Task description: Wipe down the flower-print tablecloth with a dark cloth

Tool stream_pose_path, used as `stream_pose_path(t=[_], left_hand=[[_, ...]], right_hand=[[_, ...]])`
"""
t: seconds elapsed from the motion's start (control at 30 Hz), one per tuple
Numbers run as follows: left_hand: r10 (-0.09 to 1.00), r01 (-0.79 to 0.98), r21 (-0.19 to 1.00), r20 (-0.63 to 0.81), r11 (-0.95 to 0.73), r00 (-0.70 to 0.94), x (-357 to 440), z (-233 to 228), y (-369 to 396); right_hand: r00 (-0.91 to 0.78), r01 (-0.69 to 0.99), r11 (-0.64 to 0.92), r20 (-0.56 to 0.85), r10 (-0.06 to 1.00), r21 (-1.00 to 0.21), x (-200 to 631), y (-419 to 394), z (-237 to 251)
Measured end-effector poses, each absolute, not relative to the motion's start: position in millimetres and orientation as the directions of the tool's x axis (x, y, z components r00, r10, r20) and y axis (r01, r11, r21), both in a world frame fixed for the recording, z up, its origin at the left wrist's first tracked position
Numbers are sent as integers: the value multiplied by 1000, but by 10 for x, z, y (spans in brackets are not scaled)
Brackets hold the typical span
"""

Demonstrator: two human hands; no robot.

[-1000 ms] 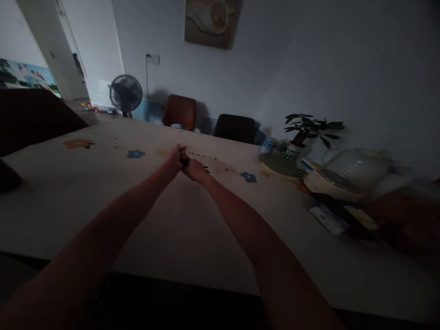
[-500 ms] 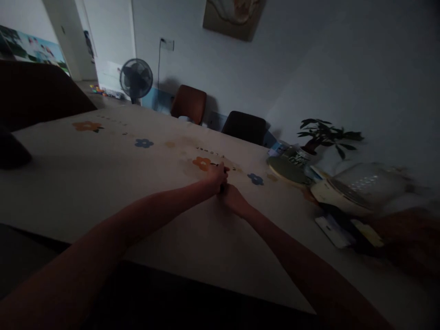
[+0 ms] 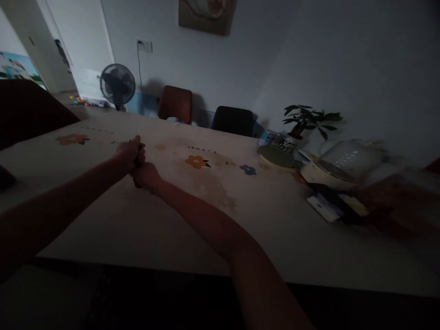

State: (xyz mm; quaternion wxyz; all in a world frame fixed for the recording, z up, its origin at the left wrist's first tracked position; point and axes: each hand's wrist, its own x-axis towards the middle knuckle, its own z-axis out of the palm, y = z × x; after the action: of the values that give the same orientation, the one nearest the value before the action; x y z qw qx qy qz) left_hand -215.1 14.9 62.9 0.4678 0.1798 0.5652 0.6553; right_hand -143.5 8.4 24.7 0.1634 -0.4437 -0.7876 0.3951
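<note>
In the head view, above the left half of the white, flower-printed table (image 3: 185, 238), the left hand (image 3: 127, 153) and right hand (image 3: 148, 175) touch, fingers curled tight around a small dark, mostly hidden object (image 3: 139, 160). Bare white surface stretches to the table's near edge. At the table's right, a black-and-white lettered pot (image 3: 288, 144) holds a green leafy plant (image 3: 303, 118).

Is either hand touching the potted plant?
No, the left hand and right hand are together over the tablecloth, well to the left of the potted plant.
</note>
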Motion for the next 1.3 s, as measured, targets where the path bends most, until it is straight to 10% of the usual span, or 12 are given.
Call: stream_pose_path(t=[0.2,0.47,0.77,1.0,1.3], left_hand=[[901,-508,862,-223,3,-373,-1619,805,534],[967,-439,898,-100,-12,-232,-683,1011,740],[996,-221,975,-12,-7,-86,159,981,820],[793,-36,829,546,-558,270,426,808,598],[808,12,945,274,-328,521,519,1094,473]], right_hand=[[-450,339,97,-71,890,-936,-741,491,373],[-254,385,228,135,958,-894,341,683,561],[-346,-145,-217,-156,925,-965,1190,623,520],[-358,-115,-317,-259,897,-941,1750,566,649],[-514,9,-378,-329,792,-926,2066,404,894]])
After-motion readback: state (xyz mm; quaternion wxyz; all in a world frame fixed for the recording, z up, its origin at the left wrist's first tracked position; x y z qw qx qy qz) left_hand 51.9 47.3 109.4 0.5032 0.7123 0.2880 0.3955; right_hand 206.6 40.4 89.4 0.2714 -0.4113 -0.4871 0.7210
